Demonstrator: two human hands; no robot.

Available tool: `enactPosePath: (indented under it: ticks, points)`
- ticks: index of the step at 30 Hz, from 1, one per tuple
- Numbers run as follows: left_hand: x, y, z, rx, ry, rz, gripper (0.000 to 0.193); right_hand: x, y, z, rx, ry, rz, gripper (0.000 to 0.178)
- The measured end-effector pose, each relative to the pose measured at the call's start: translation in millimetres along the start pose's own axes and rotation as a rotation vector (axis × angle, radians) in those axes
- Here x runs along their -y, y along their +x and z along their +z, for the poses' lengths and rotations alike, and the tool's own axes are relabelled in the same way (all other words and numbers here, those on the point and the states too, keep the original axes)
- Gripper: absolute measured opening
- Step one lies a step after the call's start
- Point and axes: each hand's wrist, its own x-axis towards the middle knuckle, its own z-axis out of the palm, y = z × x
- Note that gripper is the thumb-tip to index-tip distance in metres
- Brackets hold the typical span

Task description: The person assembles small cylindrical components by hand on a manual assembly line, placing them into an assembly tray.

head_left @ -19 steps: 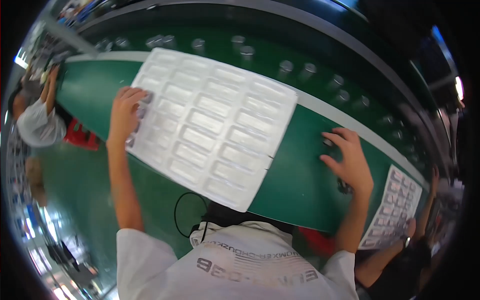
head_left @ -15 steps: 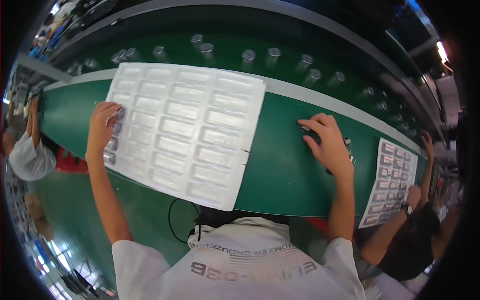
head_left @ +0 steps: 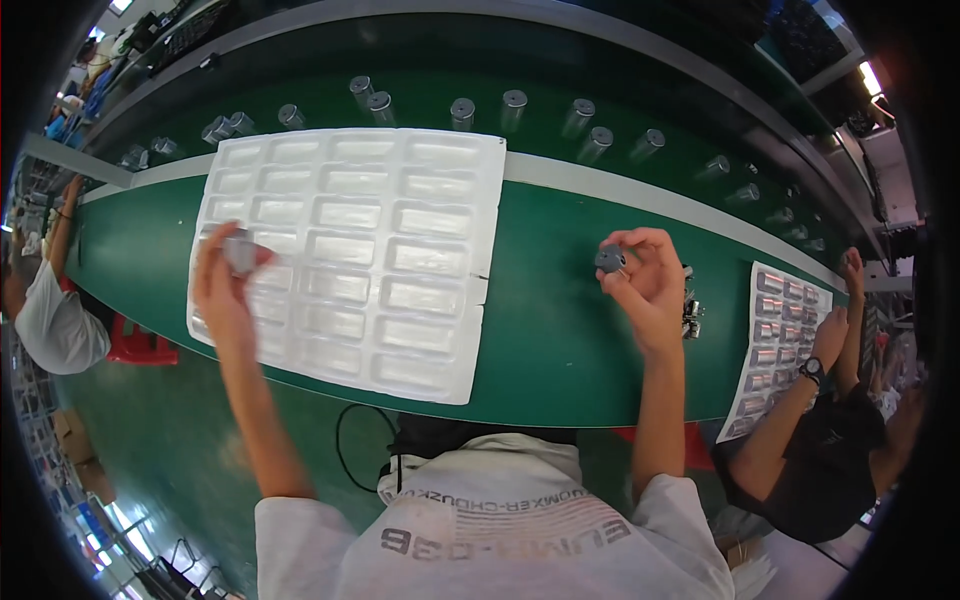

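My left hand (head_left: 222, 295), blurred by motion, grips a shiny metal cylinder (head_left: 239, 251) over the left side of a white plastic tray (head_left: 474, 290). The tray's visible pockets hold nothing; my hand hides some along its left edge. Farther right, above the green tabletop, my right hand (head_left: 652, 285) pinches a small dark grey round part (head_left: 610, 259) between thumb and fingers. Beside that wrist lies a small group of metal parts (head_left: 691, 315), partly covered by my hand.
Several metal cylinders (head_left: 462, 113) stand on a green strip behind a pale rail (head_left: 600, 195). At right, a co-worker's hand (head_left: 830, 335) is over another tray (head_left: 738, 408) filled with cylinders. Another person (head_left: 62, 325) sits at far left, near a red stool (head_left: 140, 343).
My left hand has moved right from the tray's left edge, with the cylinder in it. My right hand has turned, so the round part shows more. The whole view has shifted slightly.
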Motion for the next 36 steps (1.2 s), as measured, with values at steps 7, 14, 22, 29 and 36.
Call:
enactPosePath:
  ticks: [7,14,22,29,36]
  points:
    - [-9,-116,114,0.448,-0.416,-0.54,0.034,-2,-15,13,-0.002,0.23,0.179,0.031]
    - [-6,-147,153,0.599,-0.429,-0.421,0.043,11,-28,28,0.003,0.167,0.17,0.033]
    - [-8,-147,149,0.633,-0.49,-0.59,0.035,31,-33,45,0.21,-0.088,-0.033,0.027]
    - [-19,-153,149,0.597,-0.471,-0.617,0.032,37,-26,52,0.254,-0.282,-0.12,0.024]
    - [-20,-156,149,0.53,-0.389,-0.529,0.021,29,-29,51,0.278,-0.367,-0.181,0.024]
